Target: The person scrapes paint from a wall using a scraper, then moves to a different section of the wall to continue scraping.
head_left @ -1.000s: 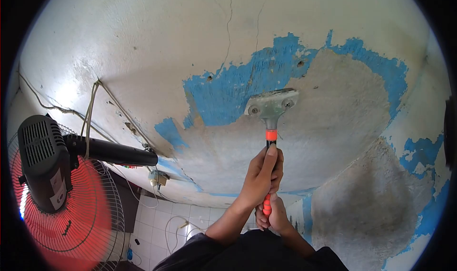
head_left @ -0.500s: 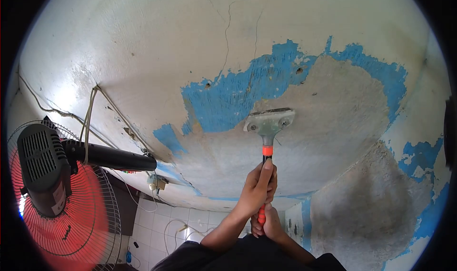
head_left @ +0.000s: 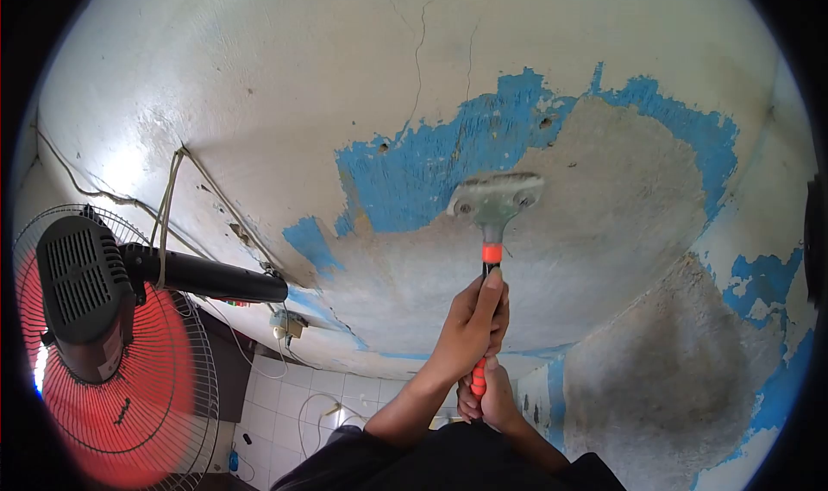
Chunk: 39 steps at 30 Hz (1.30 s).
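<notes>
A scraper point(head_left: 494, 208) with a wide metal head and a red and black handle lies against the wall, its blade at the lower edge of the blue paint patch point(head_left: 414, 180). My left hand point(head_left: 479, 318) is wrapped round the upper handle, just under the red collar. Lower down, my right hand point(head_left: 490, 396) grips the handle's red end. Bare grey plaster point(head_left: 621, 172) shows to the right of the blade and below it. The blade is slightly blurred.
At the left is a fan point(head_left: 121, 387) with a red blade, a wire cage and a black pole point(head_left: 216, 280). Cords point(head_left: 172, 189) hang over the pole and along the wall. A socket point(head_left: 289, 324) sits below; white tiles point(head_left: 276, 405) show lower down.
Both hands and the scraper have moved up and slightly right, the blade higher over the edge between blue paint and plaster. Both hands keep their grip.
</notes>
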Tool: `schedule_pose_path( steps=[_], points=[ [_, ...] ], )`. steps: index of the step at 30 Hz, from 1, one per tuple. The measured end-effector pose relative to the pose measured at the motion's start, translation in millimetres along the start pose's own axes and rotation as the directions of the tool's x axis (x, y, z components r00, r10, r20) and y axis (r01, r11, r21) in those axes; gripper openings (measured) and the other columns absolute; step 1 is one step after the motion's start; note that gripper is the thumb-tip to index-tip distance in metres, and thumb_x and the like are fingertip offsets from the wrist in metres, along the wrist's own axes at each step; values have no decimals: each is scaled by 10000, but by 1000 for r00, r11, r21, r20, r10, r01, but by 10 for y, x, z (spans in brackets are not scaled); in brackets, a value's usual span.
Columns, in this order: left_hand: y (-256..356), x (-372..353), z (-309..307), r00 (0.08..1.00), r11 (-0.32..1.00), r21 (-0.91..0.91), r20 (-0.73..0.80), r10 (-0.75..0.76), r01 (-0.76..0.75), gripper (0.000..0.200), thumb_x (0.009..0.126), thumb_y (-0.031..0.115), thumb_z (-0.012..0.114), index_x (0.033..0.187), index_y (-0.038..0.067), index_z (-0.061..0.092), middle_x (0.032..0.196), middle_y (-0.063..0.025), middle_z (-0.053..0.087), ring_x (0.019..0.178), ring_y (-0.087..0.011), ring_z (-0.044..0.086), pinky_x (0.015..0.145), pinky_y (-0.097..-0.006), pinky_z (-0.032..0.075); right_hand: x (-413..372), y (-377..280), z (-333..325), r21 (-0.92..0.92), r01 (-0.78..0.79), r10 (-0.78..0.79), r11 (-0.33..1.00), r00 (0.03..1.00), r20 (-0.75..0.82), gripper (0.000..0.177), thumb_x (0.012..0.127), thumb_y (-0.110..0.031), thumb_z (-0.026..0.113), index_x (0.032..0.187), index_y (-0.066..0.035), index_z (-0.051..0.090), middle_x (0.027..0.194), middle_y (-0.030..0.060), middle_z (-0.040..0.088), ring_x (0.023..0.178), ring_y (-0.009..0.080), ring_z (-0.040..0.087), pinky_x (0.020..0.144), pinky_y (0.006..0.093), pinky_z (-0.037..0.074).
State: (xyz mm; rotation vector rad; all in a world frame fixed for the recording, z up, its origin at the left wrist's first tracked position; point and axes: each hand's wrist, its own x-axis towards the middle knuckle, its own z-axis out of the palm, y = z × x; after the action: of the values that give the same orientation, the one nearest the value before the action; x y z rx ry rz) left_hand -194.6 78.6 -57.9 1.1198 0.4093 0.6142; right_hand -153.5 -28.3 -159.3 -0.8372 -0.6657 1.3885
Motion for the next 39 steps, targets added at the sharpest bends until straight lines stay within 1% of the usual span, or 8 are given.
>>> schedule_pose_path(
  steps=[3,7,11,14,24,27,33,39],
  points=[
    [-86,-65,-54,996,996,-30,-22,-81,80,409,1022,474,393,864,97,402,621,49,324,442,-20,260,383,-207,211,-27,66,11,-11,-17,17,1000,1000,-14,566,1008,-569,233,851,-54,407,520,31,390,368,130,383,373,298,387],
    [108,-9,69,1000,1000,-15,11,7,-7,393,1029,454,386,868,96,399,611,48,310,437,-21,256,378,-209,207,-20,-71,30,55,-31,30,998,999,20,566,1009,-566,235,853,-52,413,525,31,394,372,130,390,378,296,391],
    [-40,-37,-30,1000,1000,-16,-8,-26,26,392,1029,451,391,865,94,399,610,47,310,435,-23,256,376,-213,213,-28,86,14,-40,-9,8,999,1000,-23,605,973,-646,242,838,-79,407,504,30,373,343,135,368,358,314,393],
    [18,-36,3,999,999,-31,12,-35,36,394,1028,452,395,863,93,399,611,45,312,437,-25,260,377,-213,218,-2,-31,30,-36,-36,33,999,997,-64,608,975,-643,237,837,-75,404,504,30,370,343,134,366,357,310,393],
    [81,-9,55,1000,1000,16,2,-2,2,394,1025,453,401,857,96,398,615,45,316,441,-28,275,381,-216,233,15,-102,-5,-29,-30,30,999,1000,3,615,975,-644,230,836,-70,404,500,32,366,343,136,371,352,318,395],
    [23,-9,31,1000,1000,21,-19,14,-14,393,1026,448,401,856,93,397,611,44,315,440,-29,280,380,-217,237,16,-52,4,-102,-9,6,995,1000,-29,625,968,-656,233,835,-72,411,500,34,370,339,137,368,352,327,403],
    [66,7,52,1000,999,35,-2,16,-16,402,1025,448,405,855,83,397,611,41,320,438,-31,287,382,-217,249,22,-84,-60,15,-5,4,1000,999,45,572,1008,-569,237,865,-48,424,530,27,409,372,129,398,389,304,416],
    [6,38,32,999,998,48,-16,38,-37,403,1024,449,411,853,84,397,614,42,327,437,-29,285,382,-214,252,34,-2,-59,-68,-4,2,998,999,-35,622,974,-643,223,844,-63,408,507,30,388,351,137,390,367,311,404]
  ],
)
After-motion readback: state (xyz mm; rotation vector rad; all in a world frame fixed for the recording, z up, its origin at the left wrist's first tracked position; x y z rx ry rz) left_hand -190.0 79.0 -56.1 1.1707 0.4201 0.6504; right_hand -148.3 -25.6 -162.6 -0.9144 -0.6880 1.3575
